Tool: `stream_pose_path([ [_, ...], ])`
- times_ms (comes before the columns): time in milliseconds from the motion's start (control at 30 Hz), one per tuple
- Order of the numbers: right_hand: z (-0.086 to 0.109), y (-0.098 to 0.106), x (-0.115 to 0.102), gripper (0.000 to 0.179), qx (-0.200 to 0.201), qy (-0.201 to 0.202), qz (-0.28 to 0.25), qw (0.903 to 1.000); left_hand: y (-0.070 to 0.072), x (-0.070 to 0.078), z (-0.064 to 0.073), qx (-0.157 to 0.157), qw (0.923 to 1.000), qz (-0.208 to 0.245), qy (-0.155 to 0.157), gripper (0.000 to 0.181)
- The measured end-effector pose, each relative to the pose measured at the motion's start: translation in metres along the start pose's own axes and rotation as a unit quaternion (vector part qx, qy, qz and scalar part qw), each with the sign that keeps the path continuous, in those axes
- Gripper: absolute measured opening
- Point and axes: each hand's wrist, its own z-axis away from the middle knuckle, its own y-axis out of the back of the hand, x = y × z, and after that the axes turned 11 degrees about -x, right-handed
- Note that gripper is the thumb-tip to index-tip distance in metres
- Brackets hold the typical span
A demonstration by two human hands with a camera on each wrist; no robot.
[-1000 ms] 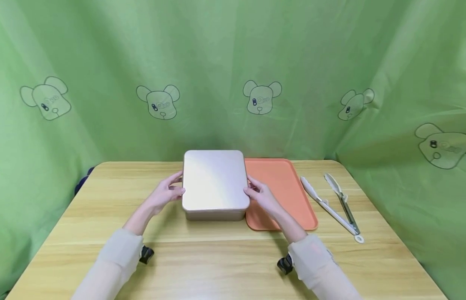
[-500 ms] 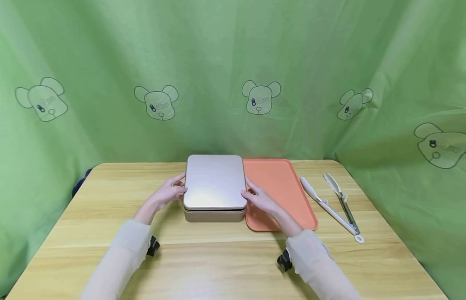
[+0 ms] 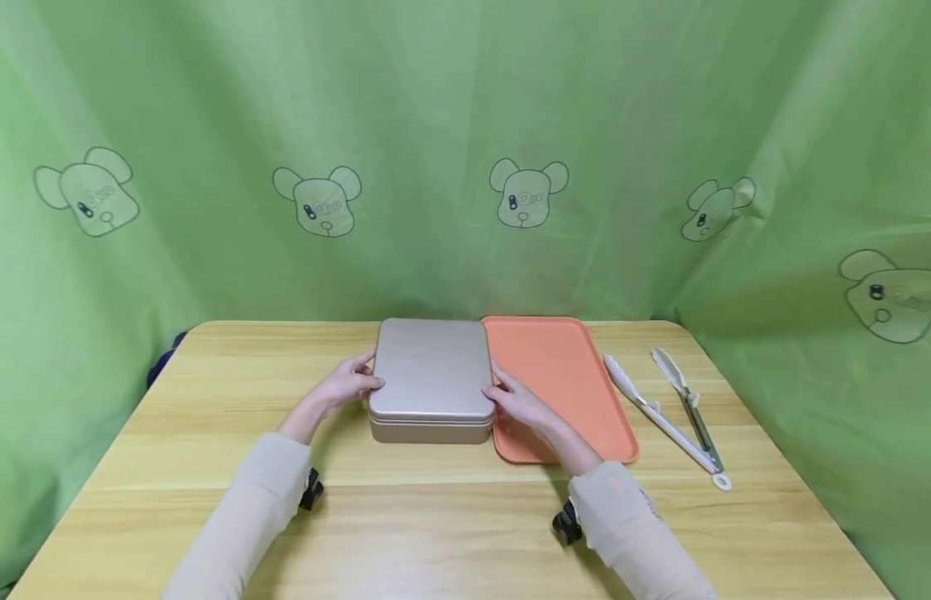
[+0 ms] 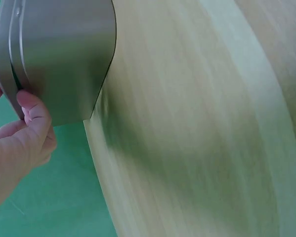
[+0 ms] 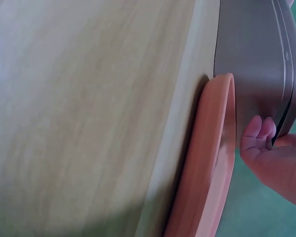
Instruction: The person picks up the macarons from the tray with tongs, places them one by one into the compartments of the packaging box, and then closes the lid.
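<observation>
A metal tin (image 3: 431, 433) stands on the table with its flat lid (image 3: 433, 367) over it. My left hand (image 3: 343, 385) pinches the lid's left edge, thumb on top. Opposite it, my right hand (image 3: 523, 402) pinches the right edge in the same way. In the left wrist view, fingers (image 4: 34, 106) curl beneath the rim of the lid, against the tin's wall. A narrow dark gap between lid and tin shows near the far end in both wrist views. Toward the front the lid sits close on the tin.
An orange tray (image 3: 558, 375) lies right beside the tin, under my right forearm. Further right, spread tongs (image 3: 671, 428) rest on the wooden table (image 3: 450, 517). A green curtain (image 3: 420, 100) hangs behind and on both sides.
The lid has come down in both hands, and its front edge has met the tin where a dark gap showed half a second ago. Tray and tongs lie as before.
</observation>
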Motion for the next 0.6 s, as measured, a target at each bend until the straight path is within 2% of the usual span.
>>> stream_pose_path([
  [600,0.001,0.000,0.001,0.065,-0.015,0.008,0.024,0.9996,-0.002,-0.011,0.004,-0.004,0.9994,0.032,0.008,0.077],
])
